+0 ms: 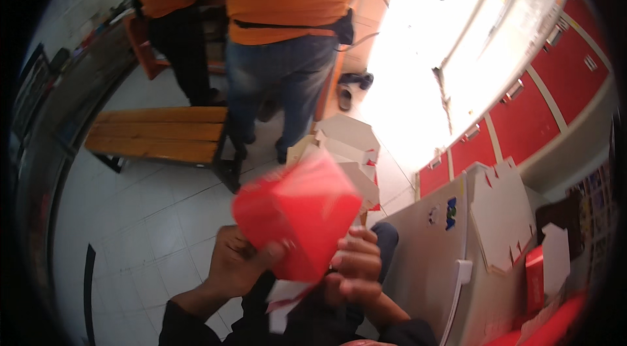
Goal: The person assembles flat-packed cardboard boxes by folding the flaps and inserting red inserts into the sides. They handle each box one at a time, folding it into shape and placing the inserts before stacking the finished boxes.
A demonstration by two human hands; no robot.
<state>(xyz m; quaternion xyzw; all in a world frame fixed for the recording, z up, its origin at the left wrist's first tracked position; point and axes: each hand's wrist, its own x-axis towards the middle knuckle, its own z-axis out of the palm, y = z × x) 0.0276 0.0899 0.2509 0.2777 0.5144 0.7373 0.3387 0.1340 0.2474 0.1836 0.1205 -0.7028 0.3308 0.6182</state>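
Observation:
A red cardboard box [299,213], partly folded and blurred, sits between my two hands just above my lap. My left hand [236,262] grips its lower left side with the thumb on the red face. My right hand [354,269] holds its lower right edge, fingers curled around it. A white flap of the box [282,303] hangs below my hands. Both forearms wear dark sleeves.
Folded white and red boxes [349,147] are piled on the tiled floor ahead. Flat white box blanks [499,215] lie on a grey cabinet [428,261] at my right. Two people in orange shirts [287,0] stand near a wooden bench [160,133]. Red lockers [542,104] line the right wall.

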